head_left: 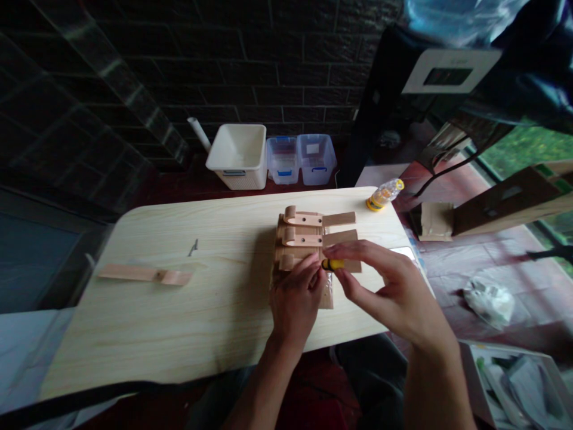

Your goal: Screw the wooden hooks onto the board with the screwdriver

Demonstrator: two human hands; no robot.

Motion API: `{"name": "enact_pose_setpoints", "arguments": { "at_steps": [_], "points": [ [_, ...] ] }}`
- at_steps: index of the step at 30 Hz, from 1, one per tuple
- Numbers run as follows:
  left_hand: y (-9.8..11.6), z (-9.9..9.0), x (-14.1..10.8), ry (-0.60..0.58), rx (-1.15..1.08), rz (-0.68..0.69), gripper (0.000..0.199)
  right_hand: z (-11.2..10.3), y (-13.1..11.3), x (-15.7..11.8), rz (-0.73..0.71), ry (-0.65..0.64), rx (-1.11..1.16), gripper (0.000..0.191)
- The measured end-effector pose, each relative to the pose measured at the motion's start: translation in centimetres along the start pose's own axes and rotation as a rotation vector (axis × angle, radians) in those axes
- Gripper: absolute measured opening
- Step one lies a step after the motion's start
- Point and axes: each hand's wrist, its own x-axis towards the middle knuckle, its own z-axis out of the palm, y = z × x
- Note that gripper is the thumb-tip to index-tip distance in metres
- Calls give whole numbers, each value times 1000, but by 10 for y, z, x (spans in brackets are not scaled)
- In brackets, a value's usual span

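On the light wooden table lies a wooden block piece [281, 222] bearing several curved wooden parts, the upper two with dark screw holes or heads. My right hand [380, 278] pinches a yellow and black screwdriver [335, 264] between thumb and fingers, its handle pointing right. Close against its black end, my left hand [301, 295] rests on the lowest curved part [286, 261], fingertips drawn together; what they pinch is hidden. Flat wooden strips [339, 219] stick out to the right of the block.
A loose wooden strip [134, 273] and some small screws [193, 247] lie on the table's left half. A plastic bottle [385, 195] stands at the back right corner. Bins [239, 149] sit beyond the far edge [215, 198].
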Motion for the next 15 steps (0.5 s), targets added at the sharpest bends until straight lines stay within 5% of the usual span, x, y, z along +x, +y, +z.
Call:
{"name": "enact_pose_setpoints", "arguments": {
  "at_steps": [15],
  "points": [
    [0,-1,1,23,7,24,22,1,1,1,3,-14,37,22]
  ]
}}
